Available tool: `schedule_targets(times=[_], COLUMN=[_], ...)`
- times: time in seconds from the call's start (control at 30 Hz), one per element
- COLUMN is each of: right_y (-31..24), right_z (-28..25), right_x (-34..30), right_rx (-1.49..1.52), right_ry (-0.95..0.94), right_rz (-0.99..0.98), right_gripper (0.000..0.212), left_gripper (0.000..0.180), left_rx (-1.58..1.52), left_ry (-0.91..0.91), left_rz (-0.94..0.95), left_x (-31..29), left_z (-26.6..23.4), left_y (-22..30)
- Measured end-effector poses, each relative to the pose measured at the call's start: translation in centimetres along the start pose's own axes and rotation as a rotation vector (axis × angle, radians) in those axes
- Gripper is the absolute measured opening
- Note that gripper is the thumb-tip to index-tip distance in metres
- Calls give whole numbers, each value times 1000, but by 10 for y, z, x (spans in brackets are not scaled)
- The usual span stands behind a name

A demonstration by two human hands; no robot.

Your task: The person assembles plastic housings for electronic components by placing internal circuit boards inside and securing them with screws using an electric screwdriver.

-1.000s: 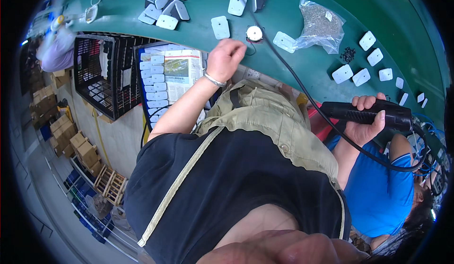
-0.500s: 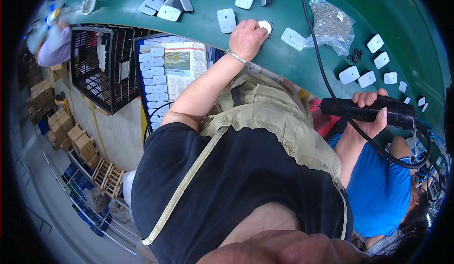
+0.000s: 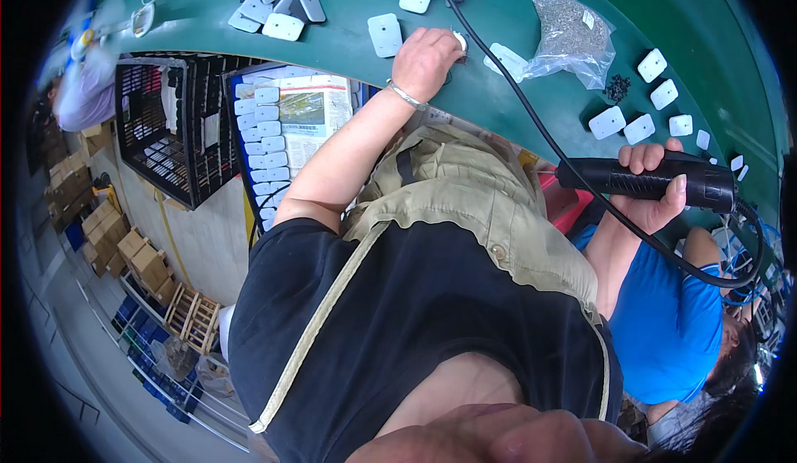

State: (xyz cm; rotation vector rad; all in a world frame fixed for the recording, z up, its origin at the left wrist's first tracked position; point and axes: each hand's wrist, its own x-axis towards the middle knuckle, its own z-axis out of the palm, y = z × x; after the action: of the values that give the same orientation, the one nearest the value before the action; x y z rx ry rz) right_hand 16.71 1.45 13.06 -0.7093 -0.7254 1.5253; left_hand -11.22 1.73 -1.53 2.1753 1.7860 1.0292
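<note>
On the green work table [image 3: 349, 60], my left hand [image 3: 425, 63] is closed on a small round white piece [image 3: 460, 42], partly hidden by the fingers. A white rectangular plate with holes [image 3: 384, 35] lies just left of this hand, and a clear-looking plate [image 3: 506, 61] lies to its right. Held sideways over the table's near edge is a black electric screwdriver [image 3: 610, 179], with my right hand [image 3: 652, 182] wrapped round its body. Its black cable [image 3: 531, 114] loops from the back end and runs up across the view.
A plastic bag of small screws [image 3: 569, 36] lies beside a loose pile of dark screws [image 3: 617, 89]. Several white plates [image 3: 608, 122] sit at right, with more piled at far left [image 3: 284, 26]. Left stand a tray of white pieces [image 3: 270, 162] and black crate [image 3: 158, 164]. A co-worker [image 3: 656, 322] sits right.
The whole view has shifted slightly. The cable's upper part has swung left. My left hand has turned a little, and less of the white piece shows. The screwdriver stays in my right hand.
</note>
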Motion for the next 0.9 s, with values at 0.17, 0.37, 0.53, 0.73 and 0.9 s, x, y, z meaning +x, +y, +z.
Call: schedule_targets(times=[0.17,0.37,0.53,0.73,0.9], right_y=[-6,-8,-6,-17,-15], right_z=[3,7,2,0,0], right_x=[11,19,22,23,23], right_rx=[-18,-22,-53,-108,-139], right_ry=[14,16,28,38,60], right_rz=[-38,-68,-85,-159,-214], right_gripper=[44,43,41,40,37], left_gripper=[9,14,16,15,12], left_rx=[-79,-18,4,-10,-210], left_ry=[-40,-35,-27,-57,-62], left_rz=[-186,-43,-81,-126,-273], left_x=[-3,0,-2,1,-1], left_z=[-6,-1,-3,-7,-12], left_y=[-2,-7,-10,-11,-7])
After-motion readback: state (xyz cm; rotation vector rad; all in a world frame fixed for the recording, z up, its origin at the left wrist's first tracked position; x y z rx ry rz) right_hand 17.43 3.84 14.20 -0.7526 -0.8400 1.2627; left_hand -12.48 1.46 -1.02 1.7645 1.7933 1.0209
